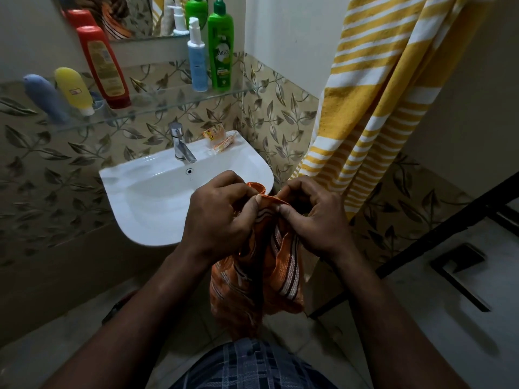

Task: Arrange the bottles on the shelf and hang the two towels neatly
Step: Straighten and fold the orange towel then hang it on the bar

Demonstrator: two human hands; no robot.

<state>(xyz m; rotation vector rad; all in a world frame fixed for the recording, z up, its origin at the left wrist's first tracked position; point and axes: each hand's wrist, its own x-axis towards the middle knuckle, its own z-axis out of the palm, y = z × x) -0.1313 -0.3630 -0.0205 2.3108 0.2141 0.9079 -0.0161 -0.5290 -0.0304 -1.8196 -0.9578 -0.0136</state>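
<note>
Orange striped towel [261, 265] is pinched in both hands' grip, left hand [217, 217], right hand [314, 217]; green bottle [221, 54] reads "Vatika".

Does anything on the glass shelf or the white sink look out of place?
Yes. On the glass shelf all bottles stand upright, but crumpled orange sachet wrappers lie on the white sink's rim beside the chrome tap, like litter.

Bottles [220, 49] stand on the shelf [157, 103] above the sink [157, 192]; one towel [373, 94] hangs right of the sink, another [258, 276] before it.
</note>
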